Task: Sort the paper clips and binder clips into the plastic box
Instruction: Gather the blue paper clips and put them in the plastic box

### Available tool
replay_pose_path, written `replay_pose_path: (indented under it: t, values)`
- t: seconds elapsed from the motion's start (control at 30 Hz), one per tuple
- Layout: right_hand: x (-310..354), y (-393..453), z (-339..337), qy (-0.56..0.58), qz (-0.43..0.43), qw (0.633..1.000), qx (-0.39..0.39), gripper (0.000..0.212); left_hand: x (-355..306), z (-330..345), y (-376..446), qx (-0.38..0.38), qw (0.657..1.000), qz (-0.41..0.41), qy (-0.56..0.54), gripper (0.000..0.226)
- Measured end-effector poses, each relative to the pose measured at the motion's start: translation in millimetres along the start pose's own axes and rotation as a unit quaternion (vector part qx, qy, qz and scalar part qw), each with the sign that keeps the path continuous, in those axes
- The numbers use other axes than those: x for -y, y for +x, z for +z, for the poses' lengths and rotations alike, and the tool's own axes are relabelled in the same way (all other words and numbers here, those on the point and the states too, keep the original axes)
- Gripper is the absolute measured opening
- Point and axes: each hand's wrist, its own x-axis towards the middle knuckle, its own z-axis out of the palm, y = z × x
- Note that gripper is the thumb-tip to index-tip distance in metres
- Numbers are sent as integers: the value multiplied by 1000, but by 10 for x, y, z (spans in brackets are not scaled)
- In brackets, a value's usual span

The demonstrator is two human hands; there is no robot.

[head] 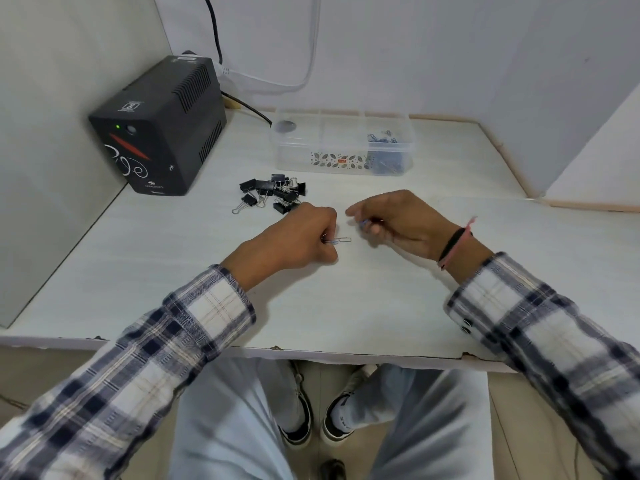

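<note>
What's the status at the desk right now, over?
Left hand pinching a paper clip; right hand holding clips. Binder clips piled on desk. Box open, path clear.

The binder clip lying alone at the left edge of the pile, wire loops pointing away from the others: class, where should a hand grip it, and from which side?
Pinch the binder clip by its wire loops, coming from the near left. They stick out flat over bare table, away from the pile, so fingers probably reach them without disturbing neighbours.
</note>
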Motion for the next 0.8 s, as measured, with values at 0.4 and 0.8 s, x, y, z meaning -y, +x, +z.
replay_pose_path:
  t: [0.4, 0.8]
  values:
    - [-67, -20, -87, 154, 132, 979, 6, 17, 45, 45, -9, 16, 1000, 16, 3, 23]
    - [-150, -72, 151, -491, -162, 856, -9, 10, 38, 27, -12, 16, 1000, 19, 9, 24]
